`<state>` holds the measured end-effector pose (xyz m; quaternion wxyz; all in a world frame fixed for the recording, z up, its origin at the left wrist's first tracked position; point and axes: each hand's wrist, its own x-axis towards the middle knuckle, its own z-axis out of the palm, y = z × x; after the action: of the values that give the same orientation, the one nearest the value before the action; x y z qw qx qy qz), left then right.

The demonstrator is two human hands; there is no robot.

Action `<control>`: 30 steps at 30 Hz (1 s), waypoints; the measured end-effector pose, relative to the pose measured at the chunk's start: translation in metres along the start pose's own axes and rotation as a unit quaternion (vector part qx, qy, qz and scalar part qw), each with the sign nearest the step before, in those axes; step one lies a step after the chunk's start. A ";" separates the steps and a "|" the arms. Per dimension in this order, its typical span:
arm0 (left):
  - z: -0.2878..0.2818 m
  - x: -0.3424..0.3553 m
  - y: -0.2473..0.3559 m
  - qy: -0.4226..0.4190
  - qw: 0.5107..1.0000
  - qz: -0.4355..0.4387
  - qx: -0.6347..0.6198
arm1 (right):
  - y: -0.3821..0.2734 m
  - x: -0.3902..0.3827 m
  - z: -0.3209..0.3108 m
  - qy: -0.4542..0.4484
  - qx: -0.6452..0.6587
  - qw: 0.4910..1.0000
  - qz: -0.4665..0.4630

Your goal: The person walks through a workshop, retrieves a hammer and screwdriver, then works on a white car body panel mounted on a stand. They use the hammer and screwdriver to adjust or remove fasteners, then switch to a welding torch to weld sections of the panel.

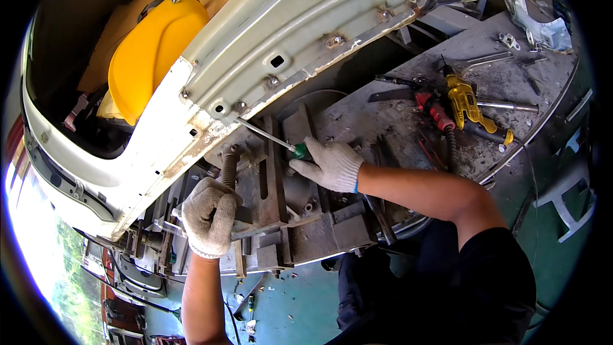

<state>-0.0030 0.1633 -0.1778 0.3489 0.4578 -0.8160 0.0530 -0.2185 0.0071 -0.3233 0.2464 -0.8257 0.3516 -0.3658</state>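
Observation:
My right hand (331, 163), in a white knit glove, grips the green handle of a screwdriver (281, 142). Its thin shaft runs up and left to a screw on the rusty flanged edge of a large white sheet-metal panel (300, 19). My left hand (208, 216), gloved too, is closed around a metal bar at the front of a heavy steel vise or fixture (274, 185) on the workbench (498, 76). The panel lies across the bench, above both hands.
A yellow power drill (466, 105) and a red-handled tool (434, 112) lie on the grimy bench to the right, with wrenches and metal brackets behind. A yellow curved plastic shell (150, 54) sits at the upper left. Green floor with small debris shows below.

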 end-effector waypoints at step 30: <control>-0.005 -0.008 -0.009 0.036 0.999 0.014 -0.006 | 0.049 0.013 0.081 0.156 0.825 0.512 0.182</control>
<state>0.0093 0.1662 -0.1806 0.3797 0.4424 -0.8095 0.0692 -0.1689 -0.0210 -0.3996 0.8190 -0.0989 0.0668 -0.5613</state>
